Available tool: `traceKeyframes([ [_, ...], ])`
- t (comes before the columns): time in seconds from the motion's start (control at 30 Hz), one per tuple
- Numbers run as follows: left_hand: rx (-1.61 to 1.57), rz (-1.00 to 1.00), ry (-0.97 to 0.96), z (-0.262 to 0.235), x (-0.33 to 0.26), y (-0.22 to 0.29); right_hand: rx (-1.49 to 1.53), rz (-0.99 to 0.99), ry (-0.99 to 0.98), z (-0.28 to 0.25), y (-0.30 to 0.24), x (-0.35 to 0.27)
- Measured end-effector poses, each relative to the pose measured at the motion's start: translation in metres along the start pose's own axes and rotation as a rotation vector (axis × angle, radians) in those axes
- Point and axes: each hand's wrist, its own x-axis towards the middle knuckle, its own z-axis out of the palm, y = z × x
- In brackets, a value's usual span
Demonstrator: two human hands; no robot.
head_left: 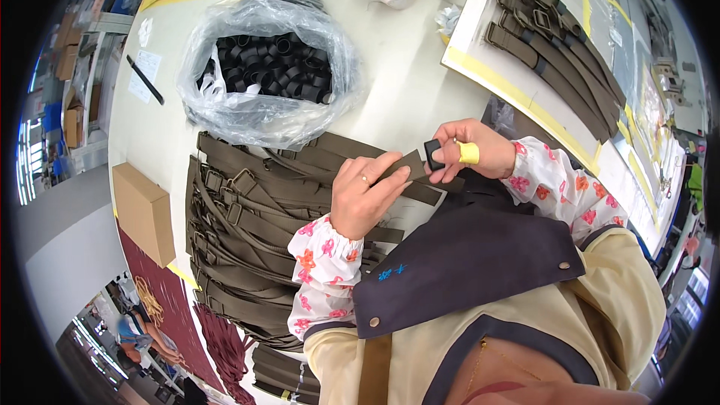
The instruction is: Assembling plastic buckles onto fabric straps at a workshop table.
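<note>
Head view: above the pale worktop (401, 49), the grip of the left hand (361, 195) pinched an olive-brown strap (409, 164) and that of the right hand (480, 148) a black loop (433, 155) just beside its end, both seemingly light, the strap pliable, best held near its tip.

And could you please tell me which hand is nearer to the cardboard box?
Left. The left hand is right of the cardboard box, across the pile of straps; the right hand is farther right, holding a small black piece.
</note>
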Motion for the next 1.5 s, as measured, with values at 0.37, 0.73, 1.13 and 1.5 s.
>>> traceKeyframes([
  [0.37, -0.029, -0.035, 0.014, 0.004, -0.003, 0.009, 0.028, 0.145, -0.114, -0.001, 0.002, 0.005],
  [0.73, -0.472, -0.422, 0.042, 0.028, -0.011, 0.014, -0.078, 0.175, -0.284, 0.016, 0.029, 0.018],
  [1.13, 0.486, -0.263, -0.234, -0.023, -0.023, -0.049, -1.556, -0.924, 0.354, -0.087, 0.016, -0.022],
  [1.5, 0.317, -0.357, -0.045, 0.038, -0.027, -0.073, -1.898, -0.536, 0.201, -0.092, 0.059, 0.002],
])
